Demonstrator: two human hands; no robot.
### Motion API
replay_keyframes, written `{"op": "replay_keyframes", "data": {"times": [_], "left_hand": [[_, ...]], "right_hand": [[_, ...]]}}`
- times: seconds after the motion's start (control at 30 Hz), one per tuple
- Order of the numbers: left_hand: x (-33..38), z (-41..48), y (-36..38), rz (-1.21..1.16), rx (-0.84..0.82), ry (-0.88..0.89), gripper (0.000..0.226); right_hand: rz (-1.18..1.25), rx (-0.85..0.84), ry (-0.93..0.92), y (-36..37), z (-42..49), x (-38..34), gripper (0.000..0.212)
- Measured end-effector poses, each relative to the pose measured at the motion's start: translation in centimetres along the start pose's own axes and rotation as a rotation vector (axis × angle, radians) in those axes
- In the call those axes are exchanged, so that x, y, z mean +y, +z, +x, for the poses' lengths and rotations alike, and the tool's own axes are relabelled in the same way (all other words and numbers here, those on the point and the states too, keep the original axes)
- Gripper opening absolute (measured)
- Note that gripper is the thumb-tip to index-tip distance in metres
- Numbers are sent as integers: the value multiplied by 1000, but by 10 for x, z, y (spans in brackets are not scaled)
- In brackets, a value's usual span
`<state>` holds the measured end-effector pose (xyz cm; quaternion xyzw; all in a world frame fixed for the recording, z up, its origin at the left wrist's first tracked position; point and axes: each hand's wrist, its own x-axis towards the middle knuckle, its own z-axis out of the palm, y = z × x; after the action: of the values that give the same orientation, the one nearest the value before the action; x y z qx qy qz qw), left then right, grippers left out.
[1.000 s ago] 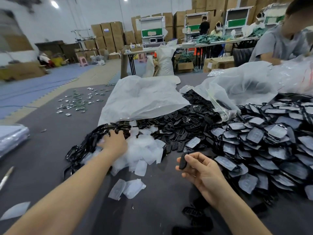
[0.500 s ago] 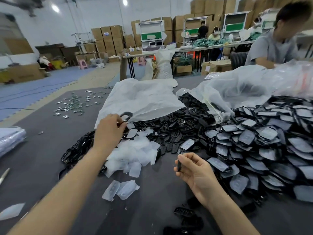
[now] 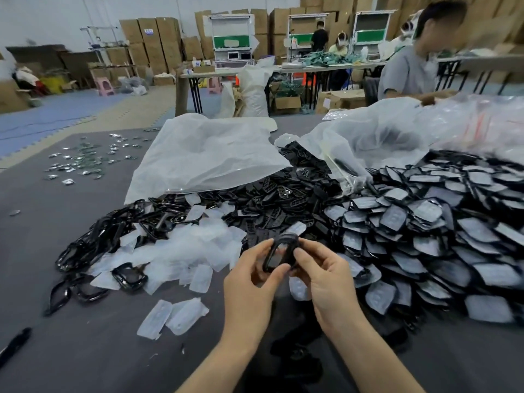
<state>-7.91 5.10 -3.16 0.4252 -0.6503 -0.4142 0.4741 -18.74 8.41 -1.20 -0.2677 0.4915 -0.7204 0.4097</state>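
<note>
Both my hands meet above the grey table (image 3: 71, 350) near its front middle. My left hand (image 3: 251, 285) pinches a black frame ring (image 3: 279, 251) between thumb and fingers. My right hand (image 3: 326, 279) grips a small black part pressed against that ring; the part is mostly hidden by the fingers. A heap of black frame rings (image 3: 93, 245) lies to the left, a pile of white translucent pads (image 3: 181, 251) beside it, and black perforated pieces (image 3: 283, 199) behind.
A big mound of finished black pieces with grey pads (image 3: 439, 231) fills the right. White plastic bags (image 3: 204, 154) lie behind the piles. Small shiny parts (image 3: 82, 163) are scattered far left. Another person (image 3: 411, 61) works at the far right. Two loose pads (image 3: 173, 316) lie near front.
My left hand lifted a black ring from the left heap and carried it right to meet my right hand, which rose slightly with its small black part.
</note>
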Motion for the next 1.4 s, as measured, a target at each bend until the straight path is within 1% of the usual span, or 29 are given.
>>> {"op": "replay_keyframes", "data": {"times": [0.1,0.23,0.33,0.47,0.6,0.73,0.8,0.93,1.13,1.3,1.4], "left_hand": [[-4,6,1,-31,17,-24,40],[-7,10,2,-83,-39,-52,39],[-9,11,1,-132,-47,-63,38],[-10,13,1,-208,-27,-100,37],[-9,13,1,-239,-4,-111,34],[-9,15,-1,-227,20,-82,26],[-8,17,-2,-298,39,-109,28],[-8,19,-1,-462,24,-179,33],[-7,19,-1,-536,20,-187,30],[-9,19,0,-538,10,-193,28],[-8,19,0,-550,7,-198,28]], "right_hand": [[60,55,-28,-1,1,0,18],[160,134,-2,-5,3,-2,17],[190,190,15,-7,5,-4,19],[211,246,22,-8,7,-3,14],[204,296,24,-6,6,-2,14],[220,307,48,-4,4,-4,13],[232,299,68,-3,3,-6,11],[268,307,107,-3,2,-10,9],[249,291,133,-2,0,-12,11],[217,260,104,-2,-1,-11,14],[147,234,30,0,-2,-11,14]]}}
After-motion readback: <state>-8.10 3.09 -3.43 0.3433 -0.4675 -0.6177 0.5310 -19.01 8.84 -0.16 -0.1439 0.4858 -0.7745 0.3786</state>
